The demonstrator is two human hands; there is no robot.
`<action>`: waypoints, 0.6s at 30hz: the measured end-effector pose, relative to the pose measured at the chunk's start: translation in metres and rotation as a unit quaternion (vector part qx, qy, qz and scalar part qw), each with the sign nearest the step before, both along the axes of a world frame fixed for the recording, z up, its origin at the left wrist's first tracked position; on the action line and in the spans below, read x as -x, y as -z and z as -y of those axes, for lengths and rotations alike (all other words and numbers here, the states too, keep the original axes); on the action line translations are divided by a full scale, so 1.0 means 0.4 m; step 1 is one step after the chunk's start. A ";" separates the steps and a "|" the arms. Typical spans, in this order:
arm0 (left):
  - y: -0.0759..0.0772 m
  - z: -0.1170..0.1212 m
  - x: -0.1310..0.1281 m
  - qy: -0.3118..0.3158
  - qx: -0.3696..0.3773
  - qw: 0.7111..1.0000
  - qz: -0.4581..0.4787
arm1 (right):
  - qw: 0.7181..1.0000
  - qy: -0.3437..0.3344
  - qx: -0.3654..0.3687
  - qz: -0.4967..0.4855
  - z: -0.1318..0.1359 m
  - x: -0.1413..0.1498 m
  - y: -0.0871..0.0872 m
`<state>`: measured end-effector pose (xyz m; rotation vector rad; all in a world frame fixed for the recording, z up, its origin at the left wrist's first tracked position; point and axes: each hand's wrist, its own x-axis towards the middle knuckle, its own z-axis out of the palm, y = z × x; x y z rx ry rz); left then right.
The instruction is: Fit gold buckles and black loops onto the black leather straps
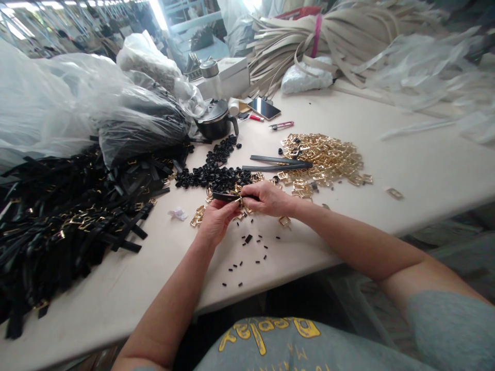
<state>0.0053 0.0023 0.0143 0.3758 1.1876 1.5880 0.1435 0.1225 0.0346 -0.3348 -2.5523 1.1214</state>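
Close together over the table, my left hand (217,220) and my right hand (268,198) both grip one short black strap (224,197). Something gold, apparently a buckle, shows between my fingertips, partly hidden by them. Just behind my hands lies a heap of small black loops (216,172). Beyond my right hand spreads a pile of gold buckles (328,157), with two dark straps (274,164) lying against its left side. A few gold buckles (198,216) sit beside my left hand. Tiny black pieces (248,239) are scattered on the table in front of me.
A big heap of black straps with gold buckles (85,221) covers the left side, below plastic bags (143,118). Farther back are a lidded black pot (214,121), a phone (264,108), pink-handled snips (281,125) and bundled beige straps (340,38). Clear plastic (425,72) lies back right.
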 end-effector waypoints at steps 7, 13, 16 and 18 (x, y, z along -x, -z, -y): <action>0.006 0.001 0.002 0.000 -0.010 1.000 -0.005 | 0.999 -0.033 0.032 -0.017 -0.003 -0.004 -0.005; 0.008 0.005 -0.002 0.004 -0.017 0.999 -0.038 | 0.999 -0.008 0.051 0.002 -0.002 -0.003 -0.004; 0.002 0.007 -0.006 0.001 -0.010 0.999 -0.051 | 0.999 0.000 0.051 0.006 -0.002 -0.003 -0.002; -0.002 0.008 -0.007 0.002 -0.009 0.998 -0.057 | 0.999 0.001 0.049 0.005 -0.004 -0.004 -0.003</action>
